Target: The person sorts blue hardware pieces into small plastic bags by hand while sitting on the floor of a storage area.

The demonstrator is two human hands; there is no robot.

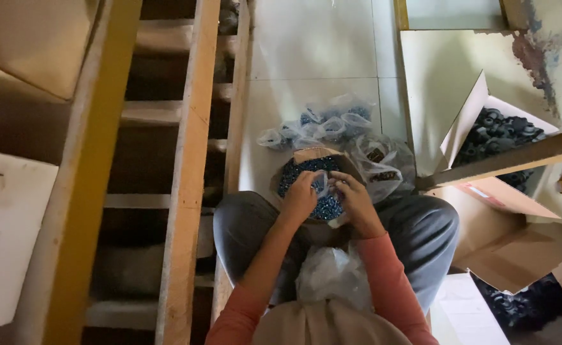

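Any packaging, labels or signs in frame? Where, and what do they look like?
Small clear bag: between the left hand and right hand, over a round container of blue bits.
Filled clear bags: on the tiled floor beyond, knotted, bluish contents.
Open cardboard box: right, brown, with black round parts.
Crumpled clear bags: on the lap.
No signs or screens.

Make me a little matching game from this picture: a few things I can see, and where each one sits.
Things:
1. bowl of small blue parts
2. filled clear bags
3. cardboard box of black rings
4. wooden ladder frame

Places:
a. on the right, against the wall
b. along the left side
c. under both hands
d. on the floor tiles just beyond the bowl

Pairs: 1-c, 2-d, 3-a, 4-b
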